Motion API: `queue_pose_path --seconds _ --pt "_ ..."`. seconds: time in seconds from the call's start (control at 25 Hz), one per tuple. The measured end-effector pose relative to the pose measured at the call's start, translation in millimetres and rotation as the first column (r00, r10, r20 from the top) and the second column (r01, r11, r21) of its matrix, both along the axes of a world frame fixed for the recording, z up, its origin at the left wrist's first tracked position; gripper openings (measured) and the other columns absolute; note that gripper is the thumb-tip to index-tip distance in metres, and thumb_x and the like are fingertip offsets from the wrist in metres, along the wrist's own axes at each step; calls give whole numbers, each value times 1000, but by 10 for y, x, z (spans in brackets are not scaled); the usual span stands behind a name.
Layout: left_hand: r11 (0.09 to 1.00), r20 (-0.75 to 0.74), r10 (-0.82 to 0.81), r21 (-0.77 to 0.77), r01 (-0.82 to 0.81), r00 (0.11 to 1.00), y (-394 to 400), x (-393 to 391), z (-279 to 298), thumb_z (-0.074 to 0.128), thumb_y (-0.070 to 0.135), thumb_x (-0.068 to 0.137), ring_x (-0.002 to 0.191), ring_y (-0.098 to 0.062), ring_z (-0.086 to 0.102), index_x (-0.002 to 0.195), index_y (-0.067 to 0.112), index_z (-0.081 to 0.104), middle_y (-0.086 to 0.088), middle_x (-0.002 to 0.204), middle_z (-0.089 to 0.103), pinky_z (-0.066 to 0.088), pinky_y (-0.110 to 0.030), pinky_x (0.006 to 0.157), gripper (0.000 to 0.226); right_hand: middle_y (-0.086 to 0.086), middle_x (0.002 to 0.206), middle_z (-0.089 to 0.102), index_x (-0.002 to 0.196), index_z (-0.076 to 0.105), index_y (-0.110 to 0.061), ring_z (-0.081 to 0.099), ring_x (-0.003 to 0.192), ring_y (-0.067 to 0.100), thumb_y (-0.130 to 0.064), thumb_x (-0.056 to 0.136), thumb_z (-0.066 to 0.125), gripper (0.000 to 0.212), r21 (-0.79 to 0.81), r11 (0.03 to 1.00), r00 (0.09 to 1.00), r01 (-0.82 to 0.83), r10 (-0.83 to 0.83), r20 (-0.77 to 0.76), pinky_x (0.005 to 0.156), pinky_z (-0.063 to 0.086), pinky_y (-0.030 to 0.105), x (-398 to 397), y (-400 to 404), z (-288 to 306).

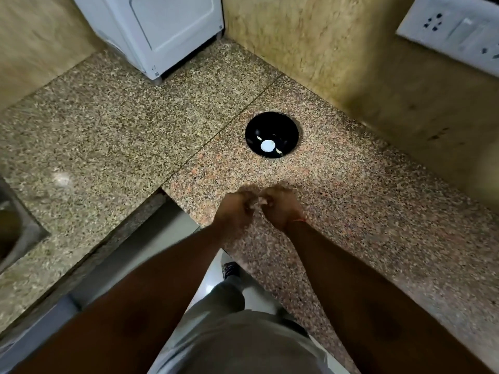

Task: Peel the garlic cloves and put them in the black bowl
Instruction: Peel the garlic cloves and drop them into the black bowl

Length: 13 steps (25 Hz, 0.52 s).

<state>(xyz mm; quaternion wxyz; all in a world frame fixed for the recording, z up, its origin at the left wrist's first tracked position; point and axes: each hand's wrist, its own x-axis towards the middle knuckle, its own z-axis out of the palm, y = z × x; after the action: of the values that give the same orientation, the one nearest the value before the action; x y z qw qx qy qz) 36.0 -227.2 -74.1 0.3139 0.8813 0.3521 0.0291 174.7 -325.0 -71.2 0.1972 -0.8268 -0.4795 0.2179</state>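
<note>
Garlic clove: a small pale piece, blurred, sits between the fingertips of both hands, above the speckled granite countertop. The left hand has its fingers curled inward and pinches the clove from its side. The right hand is likewise curled and pinches the same clove from the opposite side; the two hands touch at the fingertips. Motion blur hides the exact finger placement.

The black bowl stands on the countertop beyond both hands, well apart from them and slightly toward the right hand's side. Its interior shows a round white spot and a few small pale pieces; whether these are cloves or reflections cannot be told.

A thin red thread circles the right wrist. A white appliance stands far beyond the left hand. A white switchboard is mounted on the wall far beyond the right hand.
</note>
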Motion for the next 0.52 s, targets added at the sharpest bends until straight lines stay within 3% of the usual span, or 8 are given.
queue_pose_path --seconds 0.12,0.2,0.28,0.36,0.52 --pt "998 143 29 -56 -22 989 264 9 -91 71 5 81 82 -16 73 98 22 82 0 93 79 58 -31 80 27 4 104 77 107 79 -20 69 94 20 -8 81 71 29 55 997 990 58 -51 -128 88 52 26 38 188 15" --pt "994 182 32 -107 -13 983 367 32 -140 79 8 81 74 -14 72 94 21 82 1 86 79 55 -26 73 19 -5 94 77 101 79 -25 70 85 10 -12 81 79 23 32 983 939 181 -163 -304 84 55 24 35 251 -23" --pt "984 174 55 -175 -24 983 404 63 -96 82 8 81 67 -13 69 94 15 83 -3 82 79 50 -17 68 15 -8 84 76 94 78 -28 71 76 10 -17 78 86 20 -7 955 824 295 -258 -504 77 60 33 35 243 -62" --pt "971 178 83 -237 -39 980 417 69 -131 86 8 78 66 -13 68 93 13 83 -5 81 78 47 -10 66 16 -2 83 77 93 78 -26 71 73 17 -9 77 86 24 -43 917 693 397 -330 -641 72 63 42 44 189 -86" --pt "842 228 282 -525 -126 932 352 38 -218 90 10 72 54 -30 71 77 28 80 -6 67 75 61 -44 58 22 25 102 74 107 73 1 71 86 31 13 79 76 31 -117 864 453 489 -367 -812 77 61 44 49 137 -60"
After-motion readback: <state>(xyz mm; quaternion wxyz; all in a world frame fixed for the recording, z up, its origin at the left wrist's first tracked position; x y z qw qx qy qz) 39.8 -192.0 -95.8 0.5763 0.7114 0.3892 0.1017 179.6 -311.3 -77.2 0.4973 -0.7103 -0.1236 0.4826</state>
